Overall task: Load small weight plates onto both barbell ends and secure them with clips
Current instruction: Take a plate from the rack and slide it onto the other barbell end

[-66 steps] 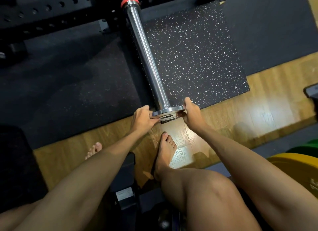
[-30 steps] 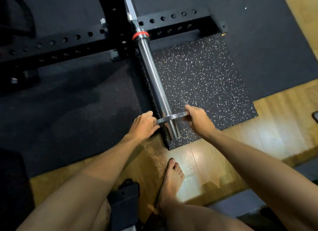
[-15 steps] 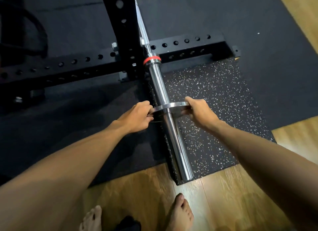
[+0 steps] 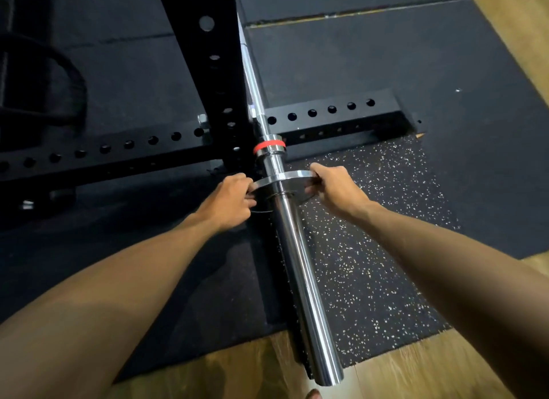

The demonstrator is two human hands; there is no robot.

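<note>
A small chrome weight plate sits threaded on the barbell sleeve, a short way below the sleeve's collar with its red ring. My left hand grips the plate's left edge and my right hand grips its right edge. The sleeve's free end points toward me over the floor. No clip is in view.
The barbell rests in a black rack with a holed upright and a holed base beam. A speckled rubber mat lies under the sleeve, dark mats around it, wooden floor near me. A toe shows at the bottom edge.
Both hands have slid the plate from the sleeve's end up along the sleeve to near the red-ringed collar. The camera has moved forward over the bar.
</note>
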